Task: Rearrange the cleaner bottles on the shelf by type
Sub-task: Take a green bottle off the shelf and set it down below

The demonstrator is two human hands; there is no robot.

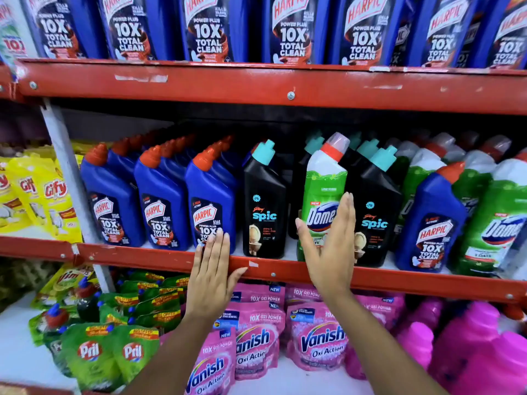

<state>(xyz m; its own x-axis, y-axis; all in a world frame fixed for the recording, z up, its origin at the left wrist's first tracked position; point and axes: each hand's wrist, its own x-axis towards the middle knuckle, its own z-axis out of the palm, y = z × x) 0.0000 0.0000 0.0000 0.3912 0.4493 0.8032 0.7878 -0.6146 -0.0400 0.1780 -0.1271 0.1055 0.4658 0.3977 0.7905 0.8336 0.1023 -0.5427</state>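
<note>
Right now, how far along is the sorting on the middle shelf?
Done: three blue Harpic bottles stand together at the left. In hand: the right hand is open in front of a green Domex bottle that sits between two black Spic bottles, no grip yet; the left hand lies flat on the shelf edge. Left: a stray Harpic among the Domex on the right.

Glossy plastic bottles (212, 195), chipped painted-metal shelf (285, 84)
</note>
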